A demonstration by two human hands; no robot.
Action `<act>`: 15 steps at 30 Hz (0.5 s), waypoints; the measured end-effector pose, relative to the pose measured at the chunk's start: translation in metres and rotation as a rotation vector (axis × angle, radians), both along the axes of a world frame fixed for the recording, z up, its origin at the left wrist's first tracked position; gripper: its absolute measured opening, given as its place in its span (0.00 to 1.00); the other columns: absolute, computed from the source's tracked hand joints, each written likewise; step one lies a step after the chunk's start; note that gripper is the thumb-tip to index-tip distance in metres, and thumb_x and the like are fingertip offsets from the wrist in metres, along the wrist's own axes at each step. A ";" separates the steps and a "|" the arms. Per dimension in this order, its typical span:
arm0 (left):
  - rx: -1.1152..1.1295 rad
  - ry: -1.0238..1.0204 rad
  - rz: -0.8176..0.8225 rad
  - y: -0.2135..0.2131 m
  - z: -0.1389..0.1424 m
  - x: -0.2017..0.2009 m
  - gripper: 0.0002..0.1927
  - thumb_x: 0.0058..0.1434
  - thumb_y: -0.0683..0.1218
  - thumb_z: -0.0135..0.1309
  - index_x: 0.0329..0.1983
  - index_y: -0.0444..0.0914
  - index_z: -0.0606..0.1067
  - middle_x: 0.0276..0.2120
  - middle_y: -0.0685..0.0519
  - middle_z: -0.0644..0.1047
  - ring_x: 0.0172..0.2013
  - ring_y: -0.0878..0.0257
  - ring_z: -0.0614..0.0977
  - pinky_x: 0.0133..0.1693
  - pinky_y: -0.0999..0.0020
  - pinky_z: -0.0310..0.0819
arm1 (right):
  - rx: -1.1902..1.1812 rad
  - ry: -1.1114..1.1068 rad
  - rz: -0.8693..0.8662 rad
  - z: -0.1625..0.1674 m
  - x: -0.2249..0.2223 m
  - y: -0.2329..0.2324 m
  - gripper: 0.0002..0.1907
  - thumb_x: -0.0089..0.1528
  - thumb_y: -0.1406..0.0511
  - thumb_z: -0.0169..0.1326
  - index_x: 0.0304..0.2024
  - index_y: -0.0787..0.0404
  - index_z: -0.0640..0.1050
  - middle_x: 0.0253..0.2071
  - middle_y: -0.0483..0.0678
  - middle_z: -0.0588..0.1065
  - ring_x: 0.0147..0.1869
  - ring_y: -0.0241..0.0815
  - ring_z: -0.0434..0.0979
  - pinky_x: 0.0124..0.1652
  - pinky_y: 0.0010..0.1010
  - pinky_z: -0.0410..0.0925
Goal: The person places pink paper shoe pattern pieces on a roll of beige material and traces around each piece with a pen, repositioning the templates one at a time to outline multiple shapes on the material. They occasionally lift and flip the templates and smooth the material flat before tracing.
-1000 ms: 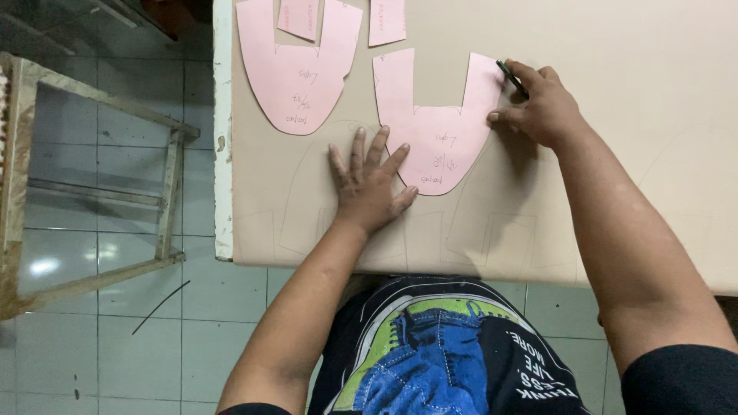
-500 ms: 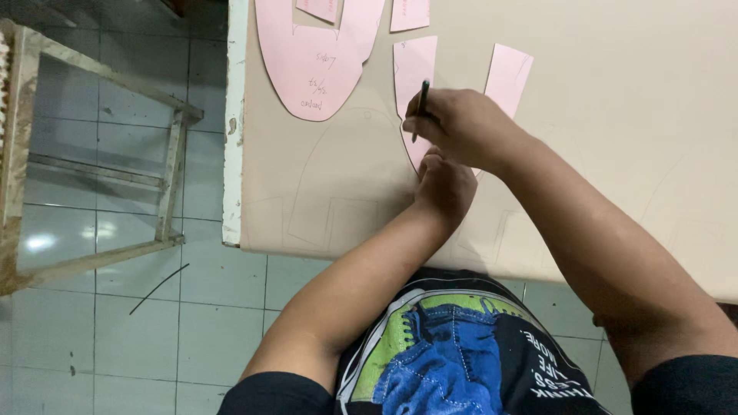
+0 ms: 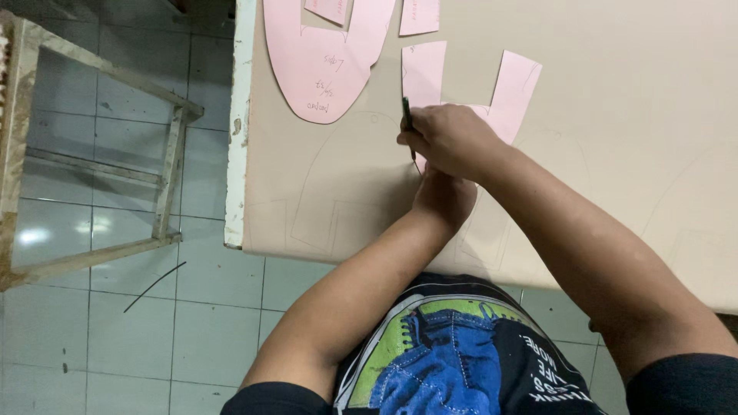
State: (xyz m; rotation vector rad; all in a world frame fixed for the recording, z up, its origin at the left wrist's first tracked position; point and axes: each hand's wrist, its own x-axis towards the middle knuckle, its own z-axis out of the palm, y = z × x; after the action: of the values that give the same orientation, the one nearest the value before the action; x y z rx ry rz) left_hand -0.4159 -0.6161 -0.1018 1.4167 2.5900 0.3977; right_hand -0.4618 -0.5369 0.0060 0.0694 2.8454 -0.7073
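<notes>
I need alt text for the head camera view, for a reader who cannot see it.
The right hand holds a dark pen at the edge of a pink paper pattern on a beige sheet. The left hand lies under the right, beside it.

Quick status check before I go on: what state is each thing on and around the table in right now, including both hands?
right hand: closed on the pen, tip down at the template's left edge
pen: held, near upright
left hand: pressed flat, mostly hidden under the right hand
U-shaped pink template: flat on the sheet, partly covered by the hands
large rounded pink template: flat, untouched
beige sheet: spread flat, faint traced outlines
wooden frame: standing on the floor
</notes>
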 end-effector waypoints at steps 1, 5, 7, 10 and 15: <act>-0.018 -0.106 0.038 0.000 0.007 -0.002 0.24 0.65 0.42 0.43 0.62 0.25 0.65 0.61 0.33 0.68 0.61 0.43 0.71 0.62 0.52 0.63 | -0.033 0.034 -0.026 0.001 -0.002 0.002 0.14 0.65 0.56 0.57 0.39 0.60 0.80 0.34 0.54 0.79 0.38 0.58 0.79 0.39 0.46 0.71; -0.035 -0.713 0.370 0.003 0.028 -0.019 0.24 0.70 0.46 0.39 0.62 0.24 0.61 0.61 0.31 0.68 0.60 0.42 0.72 0.60 0.54 0.66 | -0.069 0.173 -0.077 0.010 -0.013 0.012 0.12 0.68 0.59 0.57 0.39 0.62 0.79 0.32 0.53 0.78 0.36 0.57 0.78 0.37 0.45 0.70; -0.148 -0.733 0.323 0.006 0.031 -0.031 0.24 0.70 0.46 0.38 0.62 0.25 0.60 0.61 0.32 0.67 0.60 0.43 0.72 0.59 0.56 0.68 | -0.061 0.202 -0.072 0.015 -0.019 0.013 0.11 0.68 0.60 0.57 0.38 0.62 0.79 0.32 0.53 0.78 0.35 0.57 0.78 0.36 0.46 0.69; -0.303 -0.373 0.010 0.012 0.027 -0.047 0.23 0.68 0.43 0.37 0.63 0.26 0.62 0.64 0.35 0.67 0.62 0.48 0.72 0.58 0.59 0.71 | -0.076 0.218 -0.056 0.023 -0.028 0.012 0.12 0.67 0.60 0.58 0.38 0.62 0.79 0.32 0.53 0.78 0.35 0.57 0.77 0.35 0.45 0.69; 0.069 -0.690 0.311 0.014 0.036 -0.059 0.24 0.74 0.47 0.28 0.69 0.31 0.54 0.70 0.38 0.59 0.68 0.49 0.64 0.65 0.61 0.61 | -0.048 0.385 -0.002 0.040 -0.055 0.012 0.10 0.68 0.62 0.58 0.39 0.63 0.79 0.33 0.54 0.78 0.36 0.57 0.77 0.36 0.46 0.69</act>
State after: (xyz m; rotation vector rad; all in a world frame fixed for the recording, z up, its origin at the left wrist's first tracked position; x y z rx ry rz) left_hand -0.4753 -0.6022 -0.0658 0.6964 2.2081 0.8485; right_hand -0.5170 -0.5250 0.0460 -0.0809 3.1879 -0.8727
